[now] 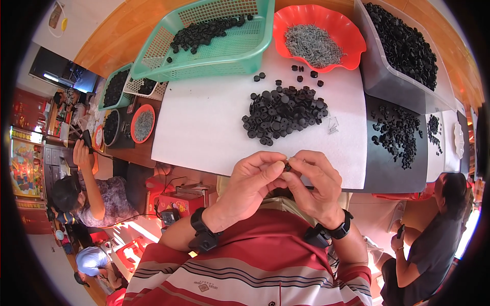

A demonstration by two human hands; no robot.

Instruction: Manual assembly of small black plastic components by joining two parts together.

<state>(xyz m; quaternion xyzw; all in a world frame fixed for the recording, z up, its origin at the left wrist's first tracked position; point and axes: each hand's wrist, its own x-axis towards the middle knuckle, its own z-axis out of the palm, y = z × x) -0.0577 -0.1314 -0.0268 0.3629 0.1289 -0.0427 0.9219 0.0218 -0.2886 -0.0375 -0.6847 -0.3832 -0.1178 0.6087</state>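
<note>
My left hand [253, 178] and my right hand [317, 184] meet in front of my body, just off the near edge of the white table sheet [199, 127]. Both are closed, their fingertips pinching a small black part [287, 166]; most of it is hidden by the fingers. Beyond them a heap of black round cap-like pieces [286, 115] lies on the sheet, with some loose ones behind it. A few thin metal pins or screws [333, 125] rest at the heap's right side.
Along the back stand a green basket [214, 69] of black parts, a red scalloped bowl [352, 35] of metal screws or pins and a grey bin [377, 81] full of black pieces. More black parts [398, 135] lie at right. People sit at left [109, 199] and right [429, 255].
</note>
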